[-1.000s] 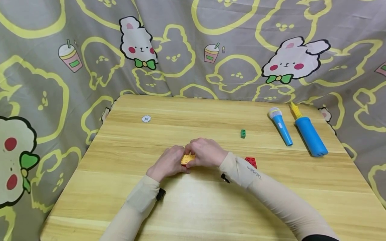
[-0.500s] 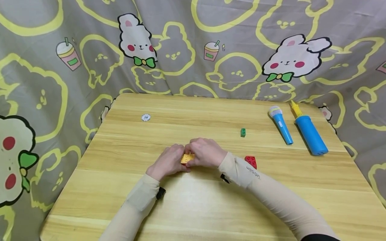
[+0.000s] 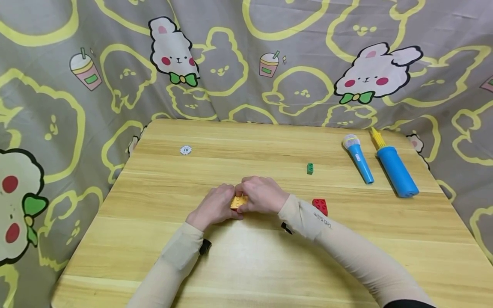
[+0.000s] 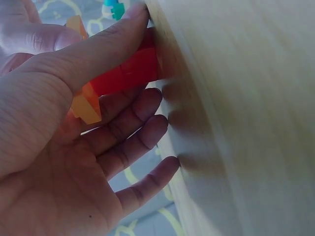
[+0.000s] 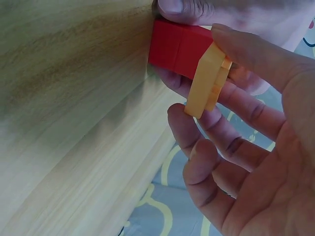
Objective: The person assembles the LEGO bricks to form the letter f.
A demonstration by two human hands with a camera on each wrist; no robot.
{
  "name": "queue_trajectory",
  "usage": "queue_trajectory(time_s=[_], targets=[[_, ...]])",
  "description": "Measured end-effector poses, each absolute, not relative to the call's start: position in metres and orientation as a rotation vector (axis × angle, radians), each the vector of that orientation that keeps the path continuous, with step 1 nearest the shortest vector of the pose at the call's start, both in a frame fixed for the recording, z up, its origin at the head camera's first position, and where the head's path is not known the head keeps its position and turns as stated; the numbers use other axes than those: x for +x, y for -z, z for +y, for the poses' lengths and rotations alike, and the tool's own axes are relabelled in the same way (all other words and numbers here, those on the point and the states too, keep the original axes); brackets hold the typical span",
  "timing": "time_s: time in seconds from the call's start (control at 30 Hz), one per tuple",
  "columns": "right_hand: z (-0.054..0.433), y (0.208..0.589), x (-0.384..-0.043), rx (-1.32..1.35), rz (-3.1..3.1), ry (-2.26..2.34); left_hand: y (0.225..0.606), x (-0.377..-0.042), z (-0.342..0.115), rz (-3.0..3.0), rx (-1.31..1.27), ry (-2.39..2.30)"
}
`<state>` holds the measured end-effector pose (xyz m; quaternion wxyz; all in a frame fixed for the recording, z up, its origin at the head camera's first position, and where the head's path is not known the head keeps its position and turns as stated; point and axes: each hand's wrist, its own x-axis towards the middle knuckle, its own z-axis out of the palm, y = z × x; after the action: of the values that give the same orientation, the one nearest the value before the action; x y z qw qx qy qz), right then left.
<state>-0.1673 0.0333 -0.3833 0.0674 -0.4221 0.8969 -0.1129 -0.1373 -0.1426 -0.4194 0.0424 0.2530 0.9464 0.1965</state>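
Note:
In the head view my left hand [image 3: 213,205] and right hand [image 3: 263,194] meet over a small block stack near the table's middle. A flat yellow-orange toy building brick [image 3: 239,202] with studs tops it. Below that sits a red toy building brick [image 5: 165,45], standing at the tabletop and showing a seam down its side in the right wrist view. My left thumb and fingers grip the red part from both sides. My right thumb and fingers pinch the yellow brick [image 5: 201,81], which looks slanted against the red. Its far side is hidden by fingers.
Right of my hands lies another red studded brick [image 3: 320,207], partly behind my right sleeve. A small green brick [image 3: 310,168] stands farther back. A toy microphone [image 3: 359,159] and a blue pump [image 3: 397,172] lie at the back right, a round "10" chip [image 3: 185,150] at the back left.

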Motion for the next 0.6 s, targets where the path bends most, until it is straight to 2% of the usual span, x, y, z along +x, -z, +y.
queue_trajectory(time_s=[0.33, 0.6], targets=[[0.033, 0.382, -0.165, -1.249, 2.73, 0.312, 0.417, -0.14, -0.152, 2.755, 0.833, -0.776], [0.044, 0.377, -0.169, -1.274, 2.719, 0.35, 0.416, -0.138, -0.152, 2.787, 0.878, -0.729]])
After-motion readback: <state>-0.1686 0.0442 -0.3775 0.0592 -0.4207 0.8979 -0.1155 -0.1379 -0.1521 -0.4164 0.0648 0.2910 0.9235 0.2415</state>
